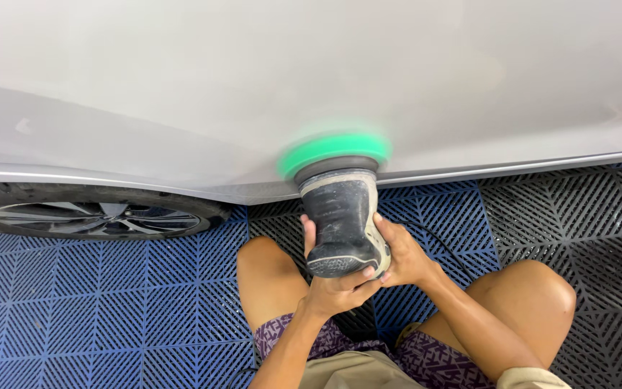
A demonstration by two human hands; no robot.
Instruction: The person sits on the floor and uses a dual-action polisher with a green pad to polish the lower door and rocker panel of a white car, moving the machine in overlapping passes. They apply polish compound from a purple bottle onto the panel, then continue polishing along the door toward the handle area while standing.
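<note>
A black, dusty polishing machine is gripped from both sides. My left hand wraps its rear end from below and the left. My right hand clasps its right side. The machine's green foam pad is blurred and pressed flat against the lower edge of a silver car body panel.
A car wheel with a dark tyre and spoked rim sits at the left under the panel. My bare knees rest on blue and black grid floor tiles. A thin black cord runs on the tiles by my right hand.
</note>
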